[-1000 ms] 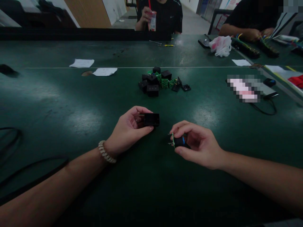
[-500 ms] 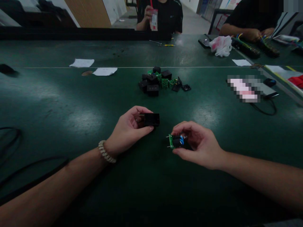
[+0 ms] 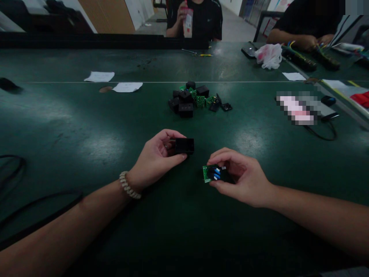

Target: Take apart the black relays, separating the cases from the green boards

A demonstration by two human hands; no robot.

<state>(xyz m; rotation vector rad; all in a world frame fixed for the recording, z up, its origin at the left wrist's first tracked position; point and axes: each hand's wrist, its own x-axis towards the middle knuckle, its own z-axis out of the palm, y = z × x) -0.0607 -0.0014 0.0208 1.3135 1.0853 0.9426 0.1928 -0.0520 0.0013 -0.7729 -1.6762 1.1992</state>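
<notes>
Okay so the left hand (image 3: 157, 156) is pinching a small black box (image 3: 185, 145) between thumb and fingers, with what looks like its hollow side showing, and a pale bracelet (image 3: 129, 186) is circling that wrist. The right hand (image 3: 245, 179) is gripping a little green circuit board (image 3: 205, 174) by the chunky parts on it, fingers curling over one side and thumb pressing the other, with some blue bits peeking out. Board and box are sitting near each other in front of the person, not touching; can't tell how high they're hovering over the green table (image 3: 144, 238). Further back, a heap of black boxes (image 3: 186, 110) and more green boards (image 3: 200, 101) is lying mid-table. Two white papers (image 3: 127, 87) are lying left of it, a crumpled plastic bag (image 3: 268, 56) is sitting way off right, and somebody opposite (image 3: 211, 25) is holding what looks like a drink (image 3: 188, 25).
</notes>
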